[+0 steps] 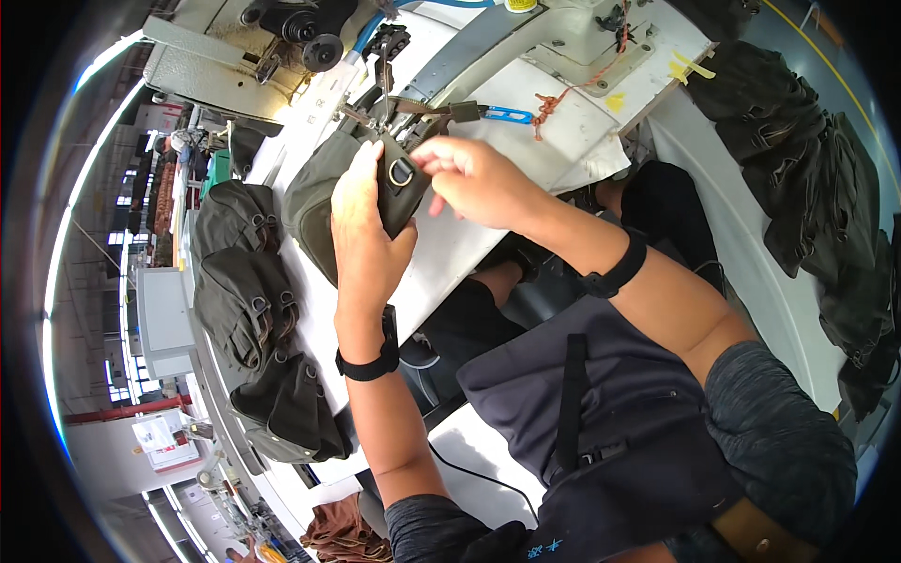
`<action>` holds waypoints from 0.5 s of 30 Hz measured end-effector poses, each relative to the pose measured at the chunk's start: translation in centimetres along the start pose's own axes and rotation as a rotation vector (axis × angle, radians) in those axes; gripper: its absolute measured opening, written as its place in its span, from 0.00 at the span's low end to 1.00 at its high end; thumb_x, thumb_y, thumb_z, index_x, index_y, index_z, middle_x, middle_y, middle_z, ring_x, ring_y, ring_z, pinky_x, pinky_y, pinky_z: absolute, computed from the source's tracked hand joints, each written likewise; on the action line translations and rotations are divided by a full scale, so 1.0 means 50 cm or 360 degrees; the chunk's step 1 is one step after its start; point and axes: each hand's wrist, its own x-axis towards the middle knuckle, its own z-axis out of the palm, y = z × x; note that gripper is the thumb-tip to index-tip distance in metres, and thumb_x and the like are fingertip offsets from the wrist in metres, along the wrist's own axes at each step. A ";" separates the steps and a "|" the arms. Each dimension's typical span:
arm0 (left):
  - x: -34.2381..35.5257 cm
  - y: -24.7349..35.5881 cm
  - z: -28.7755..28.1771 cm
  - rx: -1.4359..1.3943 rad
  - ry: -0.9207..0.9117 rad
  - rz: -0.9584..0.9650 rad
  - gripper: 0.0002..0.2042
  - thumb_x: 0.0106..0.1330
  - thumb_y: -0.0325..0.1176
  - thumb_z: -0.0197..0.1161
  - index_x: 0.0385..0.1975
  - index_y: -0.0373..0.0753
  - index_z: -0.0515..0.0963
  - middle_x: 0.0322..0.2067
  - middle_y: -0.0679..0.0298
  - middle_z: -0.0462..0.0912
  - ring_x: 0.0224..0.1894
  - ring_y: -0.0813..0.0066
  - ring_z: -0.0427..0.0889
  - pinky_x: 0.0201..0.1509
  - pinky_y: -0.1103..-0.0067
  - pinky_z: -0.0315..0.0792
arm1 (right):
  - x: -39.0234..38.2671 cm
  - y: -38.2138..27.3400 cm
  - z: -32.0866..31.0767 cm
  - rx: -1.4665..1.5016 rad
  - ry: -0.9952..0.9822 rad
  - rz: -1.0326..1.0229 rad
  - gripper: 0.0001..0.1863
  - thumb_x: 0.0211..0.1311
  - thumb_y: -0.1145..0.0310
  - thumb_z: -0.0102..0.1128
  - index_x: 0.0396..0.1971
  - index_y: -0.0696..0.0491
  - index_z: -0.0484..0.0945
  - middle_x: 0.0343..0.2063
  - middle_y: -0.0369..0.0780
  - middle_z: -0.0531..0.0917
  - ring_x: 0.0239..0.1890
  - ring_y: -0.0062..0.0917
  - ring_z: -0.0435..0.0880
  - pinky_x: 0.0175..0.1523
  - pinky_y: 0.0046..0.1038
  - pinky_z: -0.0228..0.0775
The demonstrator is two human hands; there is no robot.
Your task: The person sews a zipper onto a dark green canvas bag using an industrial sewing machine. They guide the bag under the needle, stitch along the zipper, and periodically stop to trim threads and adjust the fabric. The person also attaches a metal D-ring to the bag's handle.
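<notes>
An olive-green fabric bag (314, 188) lies on the sewing machine's bed, its upper edge close under the needle area (380, 117). My left hand (361, 225) grips it, fingers laid along its face and thumb at the lower right edge. On the dark panel beside those fingers sits a metal D-ring (401, 174) on a short tab. My right hand (479, 183) is at the panel's right edge; its fingers are loosely bent and apart, the index fingertip next to the edge. Whether that fingertip touches the bag, I cannot tell.
Several similar olive bags (235, 300) are heaped along the table's left side. More dark green pieces (788, 159) hang at the right. A blue-handled tool (509, 114) with orange cord lies beyond my right hand. Brown fabric (345, 530) is piled at the lower left.
</notes>
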 end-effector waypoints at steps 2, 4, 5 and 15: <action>-0.001 0.002 0.000 0.0019 -0.0015 -0.0004 0.46 0.48 0.18 0.69 0.75 0.35 0.65 0.68 0.45 0.73 0.72 0.43 0.70 0.77 0.59 0.62 | -0.026 0.031 -0.003 -0.0837 0.0216 -0.0298 0.20 0.65 0.75 0.56 0.57 0.59 0.81 0.42 0.47 0.88 0.40 0.33 0.86 0.45 0.35 0.78; -0.002 0.004 0.014 0.0046 0.0048 0.0047 0.46 0.48 0.19 0.69 0.75 0.35 0.64 0.69 0.44 0.73 0.72 0.43 0.70 0.77 0.58 0.62 | -0.048 0.068 -0.015 -0.1432 0.0398 -0.0696 0.25 0.61 0.70 0.63 0.59 0.57 0.82 0.42 0.50 0.87 0.49 0.43 0.82 0.54 0.43 0.75; -0.005 0.003 0.021 0.0057 0.0079 0.0078 0.46 0.48 0.20 0.70 0.76 0.35 0.64 0.69 0.44 0.72 0.72 0.43 0.69 0.78 0.58 0.62 | -0.051 0.064 -0.013 -0.1441 0.0403 -0.0740 0.25 0.60 0.70 0.64 0.59 0.56 0.82 0.42 0.49 0.87 0.49 0.44 0.81 0.55 0.43 0.74; -0.018 0.017 0.061 0.0242 0.0285 0.0022 0.46 0.52 0.28 0.77 0.76 0.38 0.66 0.72 0.47 0.71 0.73 0.45 0.70 0.78 0.58 0.60 | 0.003 0.035 -0.032 -0.0146 -0.0068 -0.0076 0.16 0.75 0.67 0.64 0.56 0.60 0.84 0.45 0.34 0.88 0.47 0.14 0.82 0.55 0.24 0.75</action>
